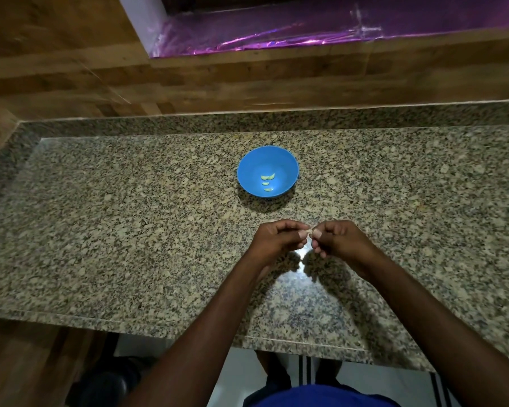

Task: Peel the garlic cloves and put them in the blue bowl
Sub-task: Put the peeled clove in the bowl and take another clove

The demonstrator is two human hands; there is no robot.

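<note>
A blue bowl [267, 170] stands on the granite counter [130, 215], with several pale peeled garlic cloves [266, 182] lying in its bottom. In front of the bowl, above the counter, my left hand [278, 238] and my right hand [338, 238] meet fingertip to fingertip. Both pinch one small garlic clove [309, 232] between thumbs and forefingers. Only a sliver of the clove shows between the fingers; the rest is hidden.
A wood-panelled wall [247, 80] rises behind the counter, with a ledge covered in shiny purple foil [276, 30] above it. The counter's front edge [188, 327] runs near my body. Floor and a dark object [106, 383] lie below.
</note>
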